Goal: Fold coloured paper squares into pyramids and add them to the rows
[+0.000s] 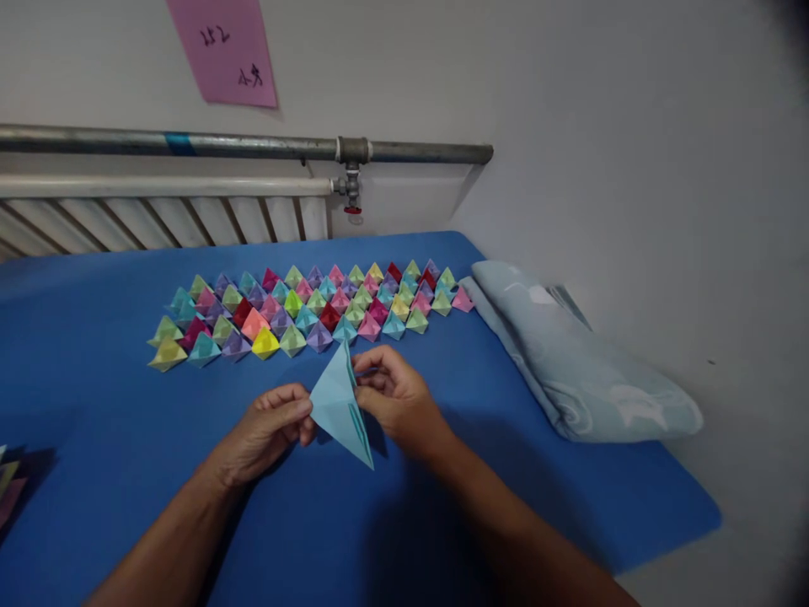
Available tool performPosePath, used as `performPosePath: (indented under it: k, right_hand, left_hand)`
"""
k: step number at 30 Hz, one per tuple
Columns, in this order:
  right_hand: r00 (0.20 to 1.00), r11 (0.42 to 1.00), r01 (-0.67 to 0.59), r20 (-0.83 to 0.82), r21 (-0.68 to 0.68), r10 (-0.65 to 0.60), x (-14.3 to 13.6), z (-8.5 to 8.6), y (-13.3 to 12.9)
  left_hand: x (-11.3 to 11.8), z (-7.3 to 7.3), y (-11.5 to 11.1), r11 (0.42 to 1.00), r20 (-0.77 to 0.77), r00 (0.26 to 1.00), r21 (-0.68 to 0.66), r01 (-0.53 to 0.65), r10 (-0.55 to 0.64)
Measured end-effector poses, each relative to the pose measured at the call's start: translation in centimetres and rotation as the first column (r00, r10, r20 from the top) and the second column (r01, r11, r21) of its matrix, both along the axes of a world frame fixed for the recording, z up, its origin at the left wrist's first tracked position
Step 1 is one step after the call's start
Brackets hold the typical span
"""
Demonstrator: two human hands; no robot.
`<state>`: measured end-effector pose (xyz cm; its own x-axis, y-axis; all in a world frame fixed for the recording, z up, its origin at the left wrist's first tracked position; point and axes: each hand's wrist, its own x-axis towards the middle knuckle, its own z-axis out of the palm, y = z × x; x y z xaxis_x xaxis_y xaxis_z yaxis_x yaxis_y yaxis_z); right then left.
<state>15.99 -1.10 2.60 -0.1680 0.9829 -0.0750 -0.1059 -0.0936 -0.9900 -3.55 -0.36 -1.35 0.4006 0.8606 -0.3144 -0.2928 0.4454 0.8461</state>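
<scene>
A light blue folded paper [334, 396], shaped like a triangle with layered edges on its right side, is held up above the blue surface. My left hand [269, 426] pinches its left corner between thumb and fingers. At the layered right edge, my right hand [401, 400] grips the paper with thumb and fingertips; some of those fingertips are hidden behind it. Just beyond the hands stand several rows of small folded paper boats [292, 340] in many colours.
Folded light blue cloth [569, 354] lies at the right by the wall. Part of a stack of coloured paper [9, 489] shows at the left edge. Behind the blue surface [126, 438] are a radiator [158, 219], a metal pipe [265, 147] and a red-handled valve [352, 209].
</scene>
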Motion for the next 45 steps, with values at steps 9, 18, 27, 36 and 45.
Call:
performPosePath:
  k: [9,18,27,36,45]
  right_hand:
    - [1.0,1.0,-0.004,0.015,0.007,0.004,0.4,-0.3,0.2]
    - [0.996,0.994,-0.084,-0.003,0.067,0.084,0.3,-0.4,0.3]
    - [0.943,0.921,-0.255,0.287,0.294,0.17,1.1,-0.7,0.7]
    - [0.909,0.92,-0.336,0.323,0.202,0.261,1.2,-1.9,1.0]
    - [0.82,0.826,-0.379,0.566,0.418,0.09,1.1,-2.6,0.6]
  left_hand:
    - [-0.1,0.2,-0.1,0.999,0.016,1.0,-0.043,-0.002,0.003]
    - [0.1,0.7,-0.3,0.999,0.054,0.999,-0.052,0.004,-0.001]
    - [-0.2,0.4,-0.3,0.996,-0.001,0.999,-0.078,0.032,-0.032]
    - [0.1,0.7,-0.4,0.981,-0.049,0.997,-0.189,0.044,-0.054]
    - [0.1,0.9,-0.4,0.959,-0.01,0.999,-0.278,0.047,-0.051]
